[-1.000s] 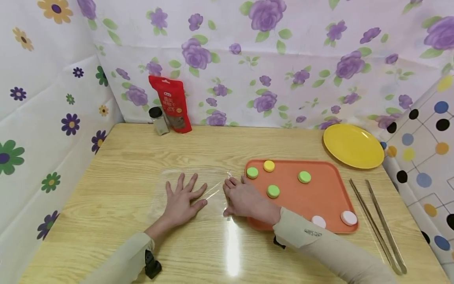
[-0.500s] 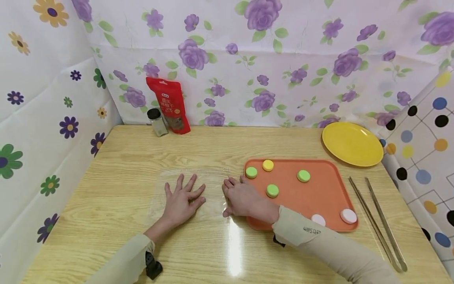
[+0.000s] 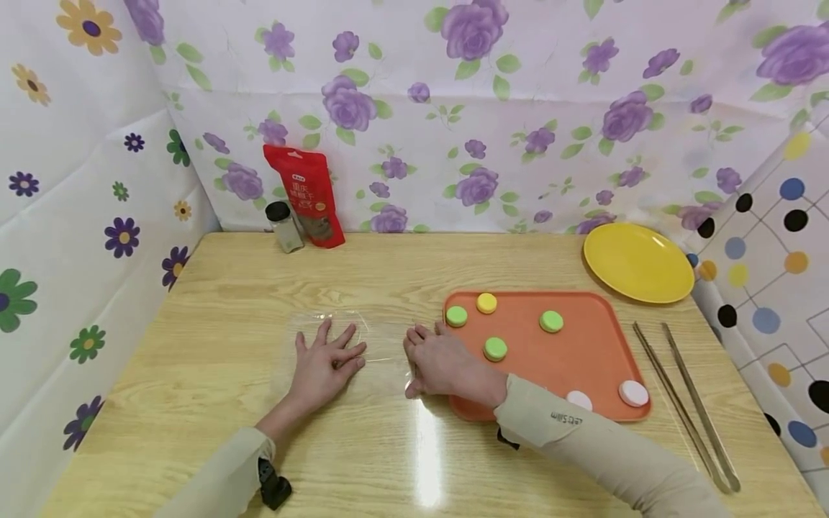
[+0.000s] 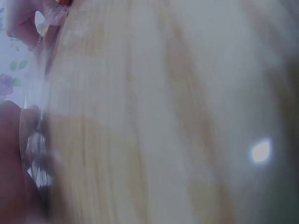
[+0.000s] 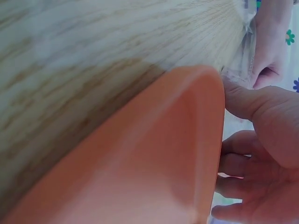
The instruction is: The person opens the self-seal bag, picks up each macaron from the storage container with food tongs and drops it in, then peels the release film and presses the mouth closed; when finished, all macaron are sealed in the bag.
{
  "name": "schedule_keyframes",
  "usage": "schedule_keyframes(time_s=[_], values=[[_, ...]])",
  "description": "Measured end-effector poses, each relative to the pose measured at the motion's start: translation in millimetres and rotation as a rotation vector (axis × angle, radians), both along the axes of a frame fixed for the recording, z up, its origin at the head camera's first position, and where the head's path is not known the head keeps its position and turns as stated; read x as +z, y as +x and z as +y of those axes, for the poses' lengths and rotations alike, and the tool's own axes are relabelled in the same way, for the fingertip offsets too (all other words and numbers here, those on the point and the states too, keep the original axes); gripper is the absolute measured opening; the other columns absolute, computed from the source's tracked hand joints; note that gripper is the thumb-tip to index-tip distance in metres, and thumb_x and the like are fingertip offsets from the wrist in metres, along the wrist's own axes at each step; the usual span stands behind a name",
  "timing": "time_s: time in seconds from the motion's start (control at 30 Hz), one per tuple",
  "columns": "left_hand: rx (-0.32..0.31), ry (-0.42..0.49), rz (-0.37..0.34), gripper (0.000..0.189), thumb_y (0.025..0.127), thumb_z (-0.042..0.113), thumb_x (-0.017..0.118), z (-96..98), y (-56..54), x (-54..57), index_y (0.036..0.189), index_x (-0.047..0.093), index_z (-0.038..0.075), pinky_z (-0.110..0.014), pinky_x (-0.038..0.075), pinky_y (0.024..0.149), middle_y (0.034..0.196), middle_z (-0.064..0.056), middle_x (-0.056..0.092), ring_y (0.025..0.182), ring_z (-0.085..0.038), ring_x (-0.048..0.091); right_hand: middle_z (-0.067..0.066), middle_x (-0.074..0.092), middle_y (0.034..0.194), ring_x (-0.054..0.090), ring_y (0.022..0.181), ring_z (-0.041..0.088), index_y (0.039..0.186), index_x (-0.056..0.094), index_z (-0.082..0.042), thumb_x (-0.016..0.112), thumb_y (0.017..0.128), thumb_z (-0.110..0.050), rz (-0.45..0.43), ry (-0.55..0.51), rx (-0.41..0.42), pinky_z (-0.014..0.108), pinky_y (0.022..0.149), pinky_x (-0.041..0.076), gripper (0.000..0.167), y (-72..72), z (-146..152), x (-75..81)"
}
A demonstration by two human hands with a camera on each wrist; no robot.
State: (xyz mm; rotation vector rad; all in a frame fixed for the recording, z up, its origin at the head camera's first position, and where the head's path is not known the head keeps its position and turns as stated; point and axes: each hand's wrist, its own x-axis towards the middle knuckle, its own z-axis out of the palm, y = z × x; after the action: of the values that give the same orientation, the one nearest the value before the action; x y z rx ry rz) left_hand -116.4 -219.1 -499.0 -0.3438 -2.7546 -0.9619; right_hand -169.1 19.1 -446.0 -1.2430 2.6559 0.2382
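Observation:
A flat, see-through piece of plastic (image 3: pixel 382 374) lies on the wooden table, with shiny creases between the hands. My left hand (image 3: pixel 324 370) rests on its left part, palm down and fingers spread. At its crinkled right edge, the right hand (image 3: pixel 443 363) presses down with thumb and fingertips set apart. The right wrist view shows that hand's fingers (image 5: pixel 233 165) extended beside the tray's corner. Crumpled plastic (image 4: pixel 37 158) shows beside the left hand (image 4: pixel 11 158) in the left wrist view. The right forearm reaches across an orange tray (image 3: pixel 576 360).
On the tray sit several macaron-like rounds: green (image 3: pixel 552 321), yellow (image 3: pixel 486 303) and pale pink (image 3: pixel 633 393). Long metal tongs (image 3: pixel 686 403) lie to its right, with a yellow plate (image 3: pixel 639 262) behind. A red pouch (image 3: pixel 307 198) and a black-capped jar (image 3: pixel 285 226) stand at the back.
My left hand has slid slightly left over the plastic. The diagonal shiny crease beside it has given way to a curved one. The right hand stays at its edge.

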Motion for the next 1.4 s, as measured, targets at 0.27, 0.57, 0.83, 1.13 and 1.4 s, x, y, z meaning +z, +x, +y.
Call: schedule_keyframes(time_s=[0.27,0.57,0.83,1.13,1.4], values=[[-0.018,0.323,0.022,0.016,0.086,0.001,0.077,-3.2,1.6,3.0,0.101,0.079,0.003,-0.080,-0.014,0.100,0.135,-0.022,0.057,0.140,-0.055,0.026,0.013,0.043,0.153,0.035,0.143,0.026,0.148,0.048,-0.005,0.070,0.084,-0.064,-0.024,-0.029,0.004,0.052,0.115,0.029,0.090,-1.1,2,-0.3],[-0.028,0.412,0.015,0.014,0.088,0.001,0.074,-1.6,5.2,5.2,0.102,0.078,0.001,-0.081,-0.009,0.101,0.134,-0.020,0.059,0.139,-0.054,0.029,0.015,0.042,0.154,0.034,0.144,0.028,0.147,0.048,-0.004,0.070,0.087,-0.059,-0.044,-0.052,0.015,0.053,0.115,0.028,0.085,-0.5,6,1.1],[-0.060,0.459,0.035,0.018,0.087,-0.003,0.073,5.2,1.9,-0.3,0.105,0.076,-0.004,-0.076,-0.012,0.105,0.134,-0.022,0.057,0.138,-0.055,0.029,0.020,0.062,0.132,0.061,0.119,0.032,0.134,0.060,0.002,0.073,0.092,-0.030,0.044,-0.528,-0.028,0.050,0.099,0.048,0.054,23.7,82,12.4],[-0.110,0.530,0.081,0.019,0.084,-0.011,0.073,20.1,-3.6,1.9,0.102,0.074,-0.007,-0.077,-0.012,0.103,0.134,-0.027,0.055,0.136,-0.059,0.027,0.024,0.072,0.099,0.071,0.077,0.037,0.117,0.067,0.007,0.075,0.088,-0.008,0.306,-0.787,-0.549,0.053,0.060,0.056,0.034,58.8,278,21.4],[-0.052,0.584,0.110,0.022,0.082,-0.018,0.072,8.8,6.9,8.7,0.101,0.074,-0.007,-0.074,-0.004,0.108,0.133,-0.028,0.056,0.136,-0.056,0.030,0.047,0.051,0.116,0.055,0.097,0.061,0.128,0.047,0.023,0.071,0.093,-0.034,0.186,-0.491,-0.902,0.068,0.072,0.048,0.071,65.6,358,-5.8]])
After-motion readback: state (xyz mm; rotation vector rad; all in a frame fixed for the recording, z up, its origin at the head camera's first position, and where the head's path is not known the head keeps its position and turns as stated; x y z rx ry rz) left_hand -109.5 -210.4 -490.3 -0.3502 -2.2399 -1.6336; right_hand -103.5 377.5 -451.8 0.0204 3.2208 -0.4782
